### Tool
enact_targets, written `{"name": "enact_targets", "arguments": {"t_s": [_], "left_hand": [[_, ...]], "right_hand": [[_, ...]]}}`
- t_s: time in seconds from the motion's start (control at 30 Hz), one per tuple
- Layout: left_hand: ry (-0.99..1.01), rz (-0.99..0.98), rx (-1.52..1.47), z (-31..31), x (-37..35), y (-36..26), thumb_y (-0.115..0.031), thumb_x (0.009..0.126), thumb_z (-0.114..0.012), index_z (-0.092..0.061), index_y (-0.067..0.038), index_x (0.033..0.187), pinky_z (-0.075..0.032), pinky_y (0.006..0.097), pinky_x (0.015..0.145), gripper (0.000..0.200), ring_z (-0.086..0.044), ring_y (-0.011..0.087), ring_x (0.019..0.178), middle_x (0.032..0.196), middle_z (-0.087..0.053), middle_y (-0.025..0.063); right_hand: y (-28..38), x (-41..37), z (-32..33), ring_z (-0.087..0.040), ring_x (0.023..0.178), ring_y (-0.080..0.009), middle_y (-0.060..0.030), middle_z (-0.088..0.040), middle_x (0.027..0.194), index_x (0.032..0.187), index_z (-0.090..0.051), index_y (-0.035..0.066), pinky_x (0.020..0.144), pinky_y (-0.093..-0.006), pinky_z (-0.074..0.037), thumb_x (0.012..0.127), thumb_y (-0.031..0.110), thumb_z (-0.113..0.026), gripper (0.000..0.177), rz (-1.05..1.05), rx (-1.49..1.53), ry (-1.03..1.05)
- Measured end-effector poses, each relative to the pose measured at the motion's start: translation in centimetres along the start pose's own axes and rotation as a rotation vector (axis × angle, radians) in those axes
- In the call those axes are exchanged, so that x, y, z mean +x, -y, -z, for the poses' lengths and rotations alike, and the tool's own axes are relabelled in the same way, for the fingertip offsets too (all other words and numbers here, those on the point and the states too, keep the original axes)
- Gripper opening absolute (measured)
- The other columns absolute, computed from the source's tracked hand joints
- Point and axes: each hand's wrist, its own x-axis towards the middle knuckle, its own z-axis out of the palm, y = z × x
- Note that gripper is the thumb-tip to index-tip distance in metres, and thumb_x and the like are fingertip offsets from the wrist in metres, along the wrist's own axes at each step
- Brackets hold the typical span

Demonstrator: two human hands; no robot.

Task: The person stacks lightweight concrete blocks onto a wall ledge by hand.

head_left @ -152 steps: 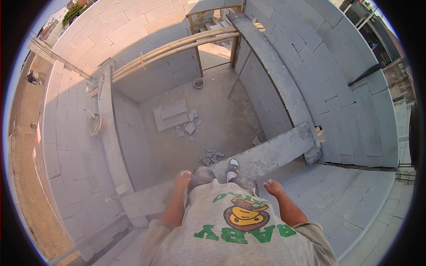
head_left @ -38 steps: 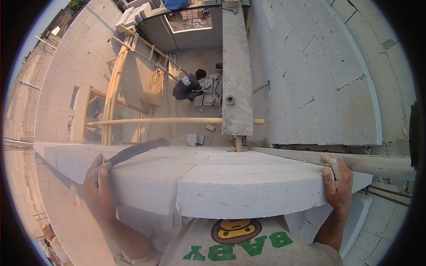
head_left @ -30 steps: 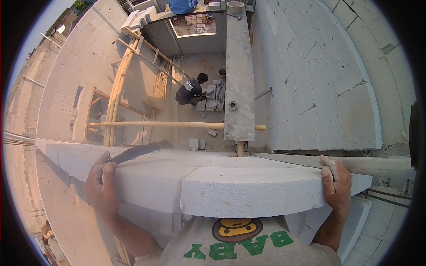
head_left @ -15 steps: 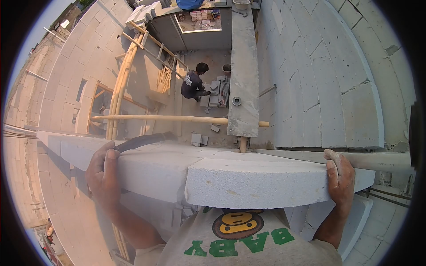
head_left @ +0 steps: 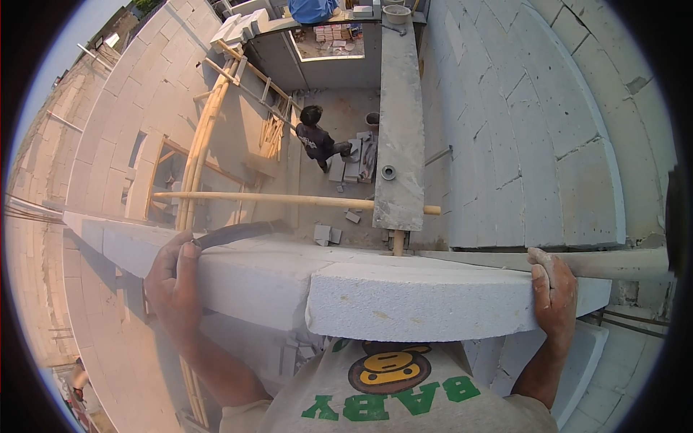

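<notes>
Across the view in front of my body runs the top of a white block wall (head_left: 238, 278), with a thick white block (head_left: 419, 307) at its middle and right. My left hand (head_left: 175, 281) grips a dark, curved tool (head_left: 242, 232) at the wall's left part; its handle is mostly hidden in the fingers. My right hand (head_left: 554, 292) is closed over the right end of the thick block, fingers on top. A long grey straight bar (head_left: 613, 261) lies behind that hand along the wall's right part.
Below, beyond the wall, a person (head_left: 317, 137) stands by grey blocks (head_left: 346, 169). A plank (head_left: 401, 130) holding a roll (head_left: 388, 172) extends away. Bamboo poles (head_left: 289, 199) cross at left. Tall block walls stand on both sides.
The person below has risen from a crouch to stand bent, a little to the left. The view has shifted slightly; my two hands keep nearly the same places.
</notes>
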Motion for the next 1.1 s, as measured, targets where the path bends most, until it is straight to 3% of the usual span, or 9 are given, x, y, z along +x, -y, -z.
{"name": "enact_targets", "arguments": {"t_s": [0.37, 0.53, 0.6, 0.87, 0.93, 0.97, 1.03, 1.07, 1.1], "left_hand": [[0.028, -0.017, 0.046, 0.2, 0.3, 0.2, -0.033, 0.09, -0.058, -0.07, 0.0, 0.089, -0.042, 0.0374, 0.096, 0.035, -0.061, 0.0258, 0.103, 0.108, -0.068, 0.0157], [0.025, -0.009, 0.004, 0.1, 0.2, 0.2, -0.031, 0.09, -0.059, -0.07, 0.001, 0.088, -0.042, 0.0373, 0.095, 0.033, -0.061, 0.0254, 0.103, 0.108, -0.068, 0.0157], [0.018, -0.018, 0.01, 0.1, 0.3, -0.2, -0.021, 0.086, -0.06, -0.068, 0.005, 0.088, -0.044, 0.0356, 0.091, 0.027, -0.063, 0.0278, 0.1, 0.107, -0.067, 0.0197], [0.02, -0.065, -0.008, 0.3, 0.5, 0.1, -0.025, 0.088, -0.06, -0.068, 0.002, 0.086, -0.045, 0.0347, 0.088, 0.028, -0.063, 0.0235, 0.095, 0.104, -0.068, 0.0164], [0.02, -0.089, -0.025, 0.3, 0.4, 0.1, -0.023, 0.087, -0.061, -0.068, 0.003, 0.085, -0.046, 0.0356, 0.087, 0.026, -0.064, 0.0241, 0.094, 0.102, -0.068, 0.0178], [0.005, -0.089, -0.022, 0.5, 0.4, -0.1, -0.022, 0.087, -0.061, -0.067, 0.003, 0.084, -0.046, 0.0363, 0.086, 0.026, -0.064, 0.0247, 0.094, 0.101, -0.068, 0.0185], [-0.027, -0.143, -0.035, 0.5, 0.6, 0.8, -0.022, 0.084, -0.065, -0.067, -0.001, 0.081, -0.049, 0.0348, 0.08, 0.021, -0.066, 0.028, 0.09, 0.097, -0.069, 0.0136], [0.001, -0.126, -0.048, 0.8, 0.5, 0.5, -0.02, 0.084, -0.064, -0.067, 0.003, 0.082, -0.05, 0.0337, 0.077, 0.022, -0.067, 0.0248, 0.086, 0.096, -0.069, 0.0185], [-0.031, -0.161, -0.019, 0.8, 0.4, 0.9, -0.023, 0.084, -0.064, -0.067, 0.001, 0.081, -0.051, 0.0342, 0.075, 0.025, -0.067, 0.0257, 0.084, 0.095, -0.069, 0.0163]], "right_hand": [[0.6, 0.3, 0.1, -0.058, 0.095, -0.0339, -0.0172, -0.064, 0.098, 0.108, -0.063, 0.002, 0.089, -0.0434, -0.041, 0.091, 0.017, -0.047, 0.028, -0.01, 0.011, 0.028], [0.4, 0.4, 0.1, -0.058, 0.093, -0.0341, -0.0167, -0.064, 0.097, 0.108, -0.063, 0.002, 0.087, -0.0437, -0.041, 0.093, 0.022, -0.046, 0.03, 0.008, 0.014, 0.028], [0.5, 0.4, 0.1, -0.058, 0.093, -0.0342, -0.0166, -0.064, 0.097, 0.108, -0.063, 0.002, 0.088, -0.0437, -0.041, 0.094, 0.023, -0.046, 0.031, 0.005, 0.018, 0.027], [0.7, 0.4, 0.2, -0.061, 0.091, -0.0339, -0.0186, -0.065, 0.095, 0.107, -0.062, -0.003, 0.085, -0.0417, -0.046, 0.094, 0.019, -0.044, 0.031, 0.082, -0.049, 0.018], [0.8, 0.2, 0.2, -0.058, 0.094, -0.0345, -0.0164, -0.063, 0.097, 0.108, -0.062, 0.001, 0.088, -0.0435, -0.042, 0.096, 0.025, -0.044, 0.033, -0.028, -0.014, 0.053], [0.8, 0.3, -0.1, -0.061, 0.088, -0.0334, -0.0176, -0.065, 0.09, 0.105, -0.063, -0.003, 0.084, -0.0411, -0.046, 0.097, 0.02, -0.042, 0.032, 0.009, -0.021, 0.016], [-0.3, 0.3, 0.2, -0.06, 0.098, -0.0361, -0.0201, -0.063, 0.106, 0.119, -0.056, -0.002, 0.089, -0.0426, -0.044, 0.096, 0.027, -0.047, 0.038, -0.08, 0.086, 0.164], [-0.4, 0.2, 0.3, -0.061, 0.099, -0.0348, -0.0201, -0.064, 0.107, 0.116, -0.061, 0.001, 0.089, -0.043, -0.045, 0.098, 0.032, -0.04, 0.041, -0.021, -0.03, 0.173], [-0.6, 0.4, 0.3, -0.062, 0.099, -0.0336, -0.0201, -0.065, 0.108, 0.113, -0.066, 0.004, 0.088, -0.0434, -0.046, 0.1, 0.036, -0.034, 0.048, 0.044, -0.146, 0.169]]}}
